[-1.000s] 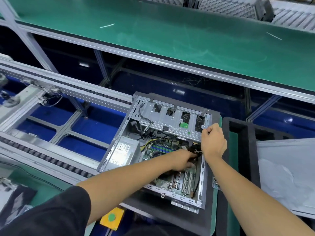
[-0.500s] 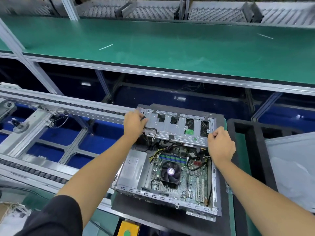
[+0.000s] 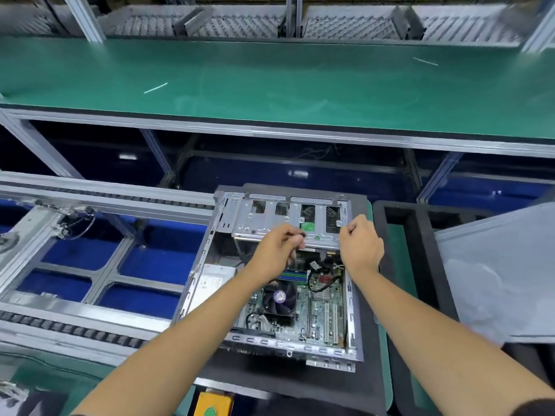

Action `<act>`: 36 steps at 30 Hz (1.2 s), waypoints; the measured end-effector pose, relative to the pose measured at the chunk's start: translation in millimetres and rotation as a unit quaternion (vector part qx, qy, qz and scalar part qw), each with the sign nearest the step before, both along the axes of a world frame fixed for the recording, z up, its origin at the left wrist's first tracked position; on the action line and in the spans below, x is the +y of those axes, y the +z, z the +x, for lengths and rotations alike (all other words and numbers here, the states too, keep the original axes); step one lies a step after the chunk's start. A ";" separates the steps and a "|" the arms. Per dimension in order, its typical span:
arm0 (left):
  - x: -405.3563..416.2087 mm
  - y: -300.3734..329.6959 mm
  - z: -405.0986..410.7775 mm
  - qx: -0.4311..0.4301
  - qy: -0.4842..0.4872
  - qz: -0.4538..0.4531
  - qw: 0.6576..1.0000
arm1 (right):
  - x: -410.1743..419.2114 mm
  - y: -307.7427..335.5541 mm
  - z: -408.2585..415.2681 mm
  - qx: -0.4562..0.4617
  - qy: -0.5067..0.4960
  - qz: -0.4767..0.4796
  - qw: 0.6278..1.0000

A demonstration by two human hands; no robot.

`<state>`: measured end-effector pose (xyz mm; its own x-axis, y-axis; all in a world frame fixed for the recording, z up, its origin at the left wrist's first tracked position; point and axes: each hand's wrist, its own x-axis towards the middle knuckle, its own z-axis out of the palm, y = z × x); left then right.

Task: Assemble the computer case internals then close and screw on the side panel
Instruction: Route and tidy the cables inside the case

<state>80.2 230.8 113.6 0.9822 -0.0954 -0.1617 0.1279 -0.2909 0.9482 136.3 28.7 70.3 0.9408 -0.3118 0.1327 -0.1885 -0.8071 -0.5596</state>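
An open computer case (image 3: 192, 291) lies on its side on a dark pallet, showing the motherboard (image 3: 318, 310), a black CPU fan (image 3: 279, 298) and a silver power supply (image 3: 210, 283). A metal drive cage (image 3: 270, 217) lies flat across the case's far end. My left hand (image 3: 277, 250) pinches the cage's near edge at its middle. My right hand (image 3: 360, 247) grips the cage's near right corner. A grey side panel (image 3: 504, 271) lies to the right.
A black foam tray (image 3: 420, 265) sits right of the case. A conveyor frame with roller chains (image 3: 90, 325) runs on the left over blue floor. A green-topped bench (image 3: 270, 82) spans the back. A yellow button box (image 3: 211, 405) is at the bottom.
The drive cage has swung down flat over the case's far end. My left hand came out of the motherboard area, went to the cage's left corner, then to its middle edge.
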 end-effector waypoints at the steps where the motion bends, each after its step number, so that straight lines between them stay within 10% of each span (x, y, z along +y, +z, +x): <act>1: -5.1 0.8 -1.9 0.026 0.008 -0.030 0.999 | 0.3 2.1 -0.6 -0.013 -0.002 -0.006 1.000; 6: 6.0 38.5 5.0 0.127 0.066 -0.252 0.957 | 9.4 11.0 -8.0 -0.129 0.147 -0.078 0.978; 13: 49.5 88.5 3.3 0.078 0.013 -0.462 0.883 | 79.7 11.8 -27.3 0.085 0.514 -0.074 0.851; 21: 81.4 84.1 -16.2 0.062 0.091 -0.465 0.878 | 100.8 -20.9 -55.4 -0.036 0.489 -0.237 0.839; 26: 85.2 75.1 -32.3 0.083 0.083 -0.493 0.862 | 129.1 -24.7 -68.8 0.125 0.522 -0.139 0.832; 31: 104.7 63.1 -31.4 0.083 0.092 -0.276 0.953 | 143.3 -22.6 -72.3 0.098 0.486 -0.137 0.858; 34: 111.9 49.2 -30.1 0.059 0.045 0.046 0.996 | 143.1 -24.3 -77.2 0.079 0.469 -0.132 0.869; 36: 106.6 34.6 -27.6 0.035 0.000 0.251 0.967 | 142.6 -28.2 -84.3 0.072 0.472 -0.137 0.868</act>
<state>52.6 337.3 148.2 0.9672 0.0119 -0.2538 0.1862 -0.7125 0.6765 52.0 171.3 42.1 0.7723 0.6324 -0.0610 0.5776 -0.7388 -0.3472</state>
